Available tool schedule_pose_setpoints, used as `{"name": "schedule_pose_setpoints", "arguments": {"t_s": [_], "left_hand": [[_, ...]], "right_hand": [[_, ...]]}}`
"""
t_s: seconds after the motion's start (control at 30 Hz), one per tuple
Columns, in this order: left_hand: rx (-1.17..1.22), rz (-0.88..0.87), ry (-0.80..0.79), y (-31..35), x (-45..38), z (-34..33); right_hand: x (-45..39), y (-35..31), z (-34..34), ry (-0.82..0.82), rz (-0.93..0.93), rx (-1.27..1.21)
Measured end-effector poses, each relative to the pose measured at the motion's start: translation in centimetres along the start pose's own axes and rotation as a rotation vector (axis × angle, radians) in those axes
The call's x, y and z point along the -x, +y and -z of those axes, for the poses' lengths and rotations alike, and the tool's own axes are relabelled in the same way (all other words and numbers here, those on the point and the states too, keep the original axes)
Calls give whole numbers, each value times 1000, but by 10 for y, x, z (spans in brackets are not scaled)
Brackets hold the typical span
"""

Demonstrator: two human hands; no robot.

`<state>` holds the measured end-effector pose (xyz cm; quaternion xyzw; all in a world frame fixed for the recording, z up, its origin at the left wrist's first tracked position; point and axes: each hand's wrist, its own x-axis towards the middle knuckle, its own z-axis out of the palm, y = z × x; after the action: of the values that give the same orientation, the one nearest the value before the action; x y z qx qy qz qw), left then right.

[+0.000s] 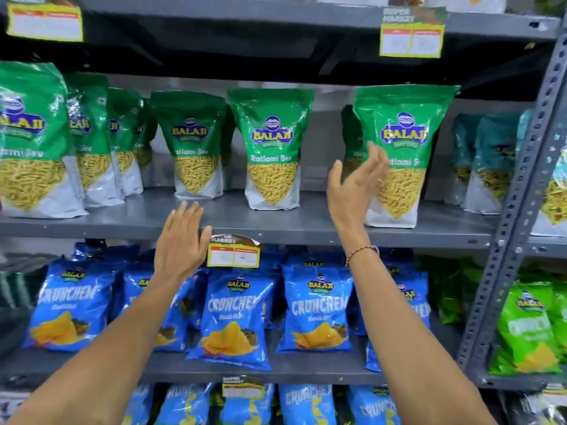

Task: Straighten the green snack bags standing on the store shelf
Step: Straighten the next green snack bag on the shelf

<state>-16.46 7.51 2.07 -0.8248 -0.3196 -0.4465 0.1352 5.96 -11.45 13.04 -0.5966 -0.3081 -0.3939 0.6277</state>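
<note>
**Green Balaji bags lined up, both hands raised and empty**

Green snack bags (272, 148) are standing along the grey shelf (276, 223), each reading "BALAJI WAFERS" and "Ratlami Sev". The rightmost front bag (405, 127) is partly covered, its label cut to "atlami S". Blue bags (234, 314) below are reading "CRUNCHEM"; the price tag (233, 251) print is too blurred to read. The left hand (181, 243) is hovering flat, fingers spread, before the shelf edge. The right hand (357, 182) is held open, palm toward that rightmost bag; contact is unclear.
</note>
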Motion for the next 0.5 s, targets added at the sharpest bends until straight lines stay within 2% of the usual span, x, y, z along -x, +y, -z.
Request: {"name": "schedule_pose_setpoints", "arguments": {"t_s": [0.1, 0.23, 0.33, 0.5], "left_hand": [[-36, -51, 6, -24, 1, -2], [-20, -112, 67, -37, 1, -7], [14, -128, 119, -40, 1, -13], [-10, -119, 225, -40, 1, -25]], "right_hand": [[15, -16, -40, -275, -19, -72], [27, -19, -90, -565, -307, -60], [34, -18, -118, -626, -445, -28], [42, -21, -149, -603, -533, 4]]}}
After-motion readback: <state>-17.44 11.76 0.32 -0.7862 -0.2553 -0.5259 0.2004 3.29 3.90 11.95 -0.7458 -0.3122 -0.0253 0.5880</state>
